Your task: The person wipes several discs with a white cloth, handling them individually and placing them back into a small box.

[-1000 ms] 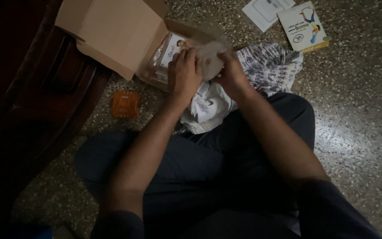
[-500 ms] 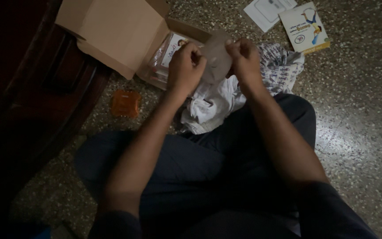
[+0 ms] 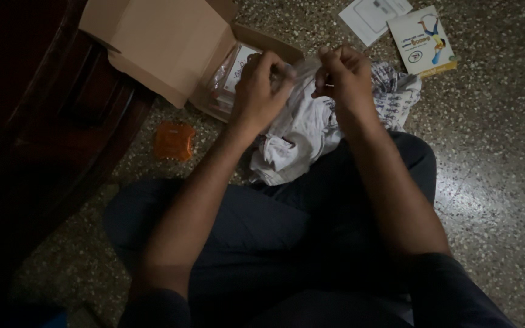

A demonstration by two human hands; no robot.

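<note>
Clear plastic wrapping [image 3: 302, 71] was stretched between the person's two hands, held up just above a heap of white cloth [image 3: 302, 130] that lay on the floor against the person's crossed legs. The left hand [image 3: 257, 91] had its fingers curled shut on the left edge of the wrapping, knuckles turned up toward the camera. The right hand [image 3: 344, 76] pinched the other edge, thumb and fingertips pressed together on the thin film. The dim light made it impossible to tell whether anything sat inside the wrapping.

The white cloth was crumpled, and part of it ran on into a patterned fabric [image 3: 396, 91] with dark marks on a pale ground, lying just to the right of the hands. An open cardboard box [image 3: 165, 42] stood on the speckled floor [image 3: 493, 140] just beyond the left hand, its flaps spread wide; a flat packet in clear film [image 3: 232, 70] showed inside it. A small orange packet [image 3: 174, 141] lay on the floor to the left of the left forearm, well apart from the cloth. Two flat printed cards lay near the top edge, a white one [image 3: 375, 15] and a coloured one [image 3: 422, 41], side by side. Dark wooden furniture [image 3: 37, 140] filled the left side of the view.
</note>
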